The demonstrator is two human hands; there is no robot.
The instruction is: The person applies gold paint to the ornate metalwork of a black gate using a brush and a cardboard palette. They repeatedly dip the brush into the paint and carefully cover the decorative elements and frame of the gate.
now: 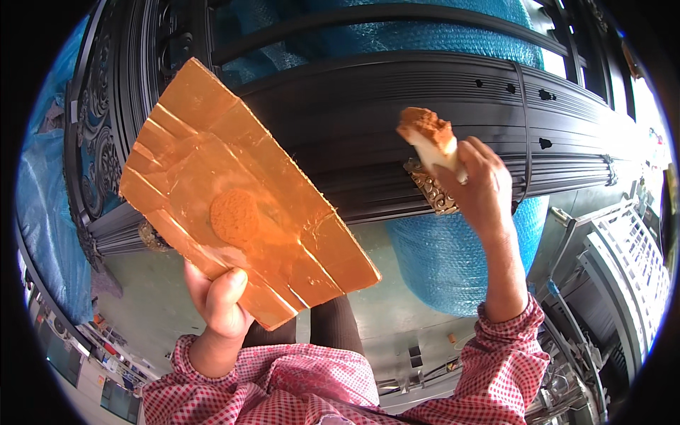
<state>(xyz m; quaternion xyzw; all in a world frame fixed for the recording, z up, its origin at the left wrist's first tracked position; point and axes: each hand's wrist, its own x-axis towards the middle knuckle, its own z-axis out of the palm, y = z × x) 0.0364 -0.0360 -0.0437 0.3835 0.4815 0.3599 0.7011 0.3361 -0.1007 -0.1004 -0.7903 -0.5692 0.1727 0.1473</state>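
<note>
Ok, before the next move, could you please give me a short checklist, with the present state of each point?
1. Left hand holds the gold-coated cardboard sheet: ok.
2. Right hand holds the pale sponge, its orange-brown end away from the palm: ok.
3. Round orange patch on the sheet is wet: cannot tell.
4. Sponge is clear of the scrollwork ornament: cannot tell; they overlap in this view.
5. Dark beam is free of ragged black spots: not ok.
</note>
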